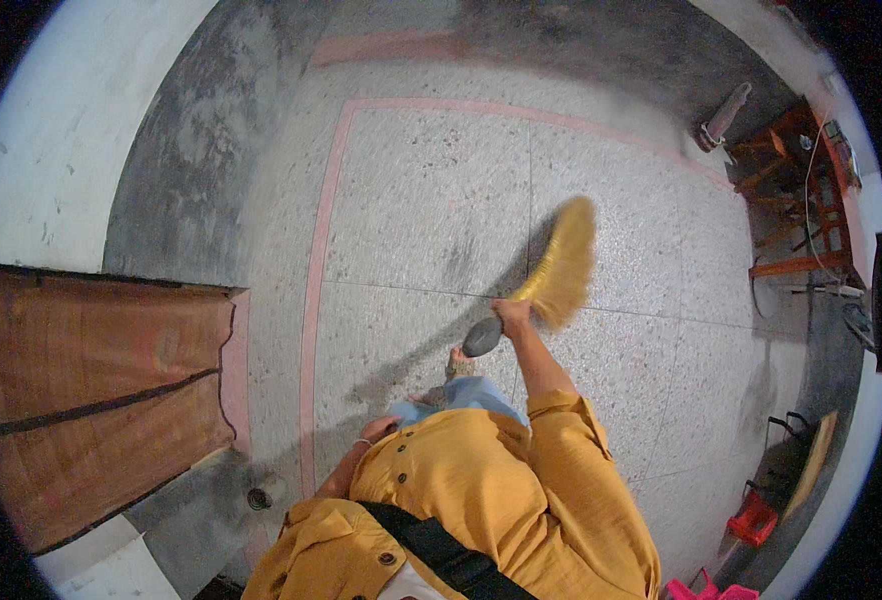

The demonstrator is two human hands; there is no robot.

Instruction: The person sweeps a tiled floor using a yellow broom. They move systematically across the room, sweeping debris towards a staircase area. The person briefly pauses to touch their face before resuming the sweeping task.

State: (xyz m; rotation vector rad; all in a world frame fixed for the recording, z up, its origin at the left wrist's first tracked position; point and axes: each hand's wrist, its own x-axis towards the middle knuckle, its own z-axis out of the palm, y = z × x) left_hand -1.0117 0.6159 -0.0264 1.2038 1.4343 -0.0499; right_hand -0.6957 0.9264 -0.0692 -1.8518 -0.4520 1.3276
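Note:
My right hand [513,316] is closed around a yellow grass broom [568,265], gripping it where the bristles narrow. The bristles fan out ahead and to the right, over the speckled floor, and look blurred. A grey rounded piece [482,337], apparently the broom's handle end, sticks out on the near side of the hand. My left hand [379,429] is low by my left thigh, against the light blue trousers [471,393], with no object visible in it. Its fingers appear loosely stretched, though partly hard to see. Toes of one foot show below the grey piece.
Pale speckled floor [431,200] with a pink border strip surrounds me. A brown curtain [111,350] hangs at the left, near a small round container [261,495]. A wooden table [811,200] stands at the far right; a red object [753,517] lies at the near right.

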